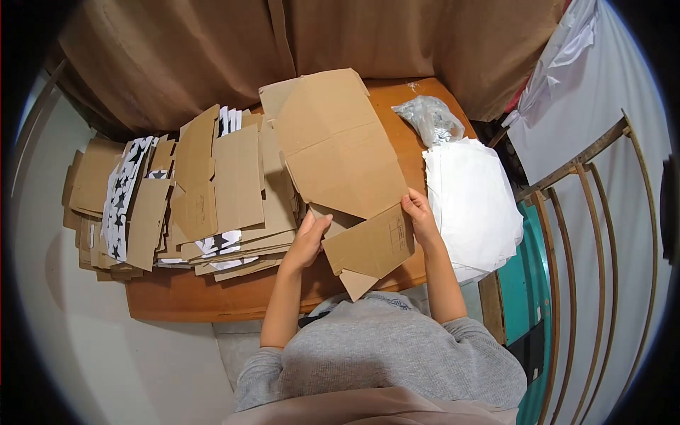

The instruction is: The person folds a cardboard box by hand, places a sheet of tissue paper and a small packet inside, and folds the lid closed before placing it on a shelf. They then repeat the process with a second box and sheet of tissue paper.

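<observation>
Between my hands is a large flat brown cardboard box blank [340, 142], creased across its width, its near flap [372, 244] bent toward me and bearing small dark print. My left hand [309, 237] grips its left side, thumb on top by the crease. On the right edge, my right hand [419, 212] pinches the cardboard near the same crease. The far end of the blank reaches toward the back of the wooden table [212, 297]. Just left of it lies a pile of folded cardboard boxes [237, 170], some showing white sides with black stars.
A stack of white paper sheets [471, 205] is on the right of the table, with a clear plastic bag [431, 120] behind it. More cardboard and a star-patterned piece [126, 202] lie far left. A wooden rack [588, 163] stands at right; a brown curtain [397, 39] hangs behind.
</observation>
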The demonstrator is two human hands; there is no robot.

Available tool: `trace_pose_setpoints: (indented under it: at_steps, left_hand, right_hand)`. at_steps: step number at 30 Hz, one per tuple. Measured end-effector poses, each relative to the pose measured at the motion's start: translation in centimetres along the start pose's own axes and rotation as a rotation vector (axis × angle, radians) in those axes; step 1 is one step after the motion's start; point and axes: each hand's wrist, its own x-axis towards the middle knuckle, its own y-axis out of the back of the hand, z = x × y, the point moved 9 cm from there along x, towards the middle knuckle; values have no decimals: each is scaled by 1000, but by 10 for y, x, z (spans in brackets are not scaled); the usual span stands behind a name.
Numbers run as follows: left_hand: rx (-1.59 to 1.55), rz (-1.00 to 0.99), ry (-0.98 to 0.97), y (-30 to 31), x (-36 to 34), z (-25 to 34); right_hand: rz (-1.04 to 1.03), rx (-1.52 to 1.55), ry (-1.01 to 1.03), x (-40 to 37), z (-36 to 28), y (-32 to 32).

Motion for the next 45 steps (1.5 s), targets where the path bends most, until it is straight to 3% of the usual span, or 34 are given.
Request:
trace_pose_setpoints:
  at_steps: [4,6,8,10,12,14,15,17,21,24,26,30,35,39,41,42,44,45]
  left_hand:
    - [235,56,-130,38,12,-12]
    - [570,208,-125,58,6,3]
    - [541,263,-100,75,3,2]
    - [602,343,-201,77,-2,24]
    - [599,330,-74,68,-10,31]
    - [757,306,182,61,-12,22]
    - [755,305,186,64,-9,14]
    - [1144,325,-137,56,0,23]
    - [1146,381,-99,27,2,38]
    - [1155,353,-114,12,8,35]
    - [1166,338,-106,6,12,27]
    - [1171,318,-66,8,23,4]
    - [1200,303,-74,3,24,-7]
    - [1125,338,-169,5,18,-9]
    - [1108,314,-221,2,13,-9]
    - [1090,282,-274,-2,10,-8]
    - [1097,259,-220,-3,7,-11]
    - [1080,257,-238,-3,6,-11]
  right_hand:
    - [44,0,-71,1,33,-10]
    - [37,259,-293,-1,79,-10]
    - [69,357,-264,-2,96,-8]
    - [143,706,-278,-6,96,-15]
    - [175,699,-339,-13,114,-11]
    - [207,689,-397,-24,144,1]
    - [234,605,-496,-34,172,14]
    - [335,412,-622,-53,174,19]
    - [389,255,-681,-76,193,42]
    - [380,100,-597,-77,179,58]
    - [502,37,-474,-74,136,58]
    - [331,-105,-346,-60,79,40]
    - [85,-238,-435,-57,71,6]
    - [138,-216,-468,-58,92,14]
    - [153,-455,-182,-53,62,11]
    - [148,-455,-185,-54,56,9]
    - [-31,-817,159,-55,9,-21]
    - [-31,-818,156,-56,3,-26]
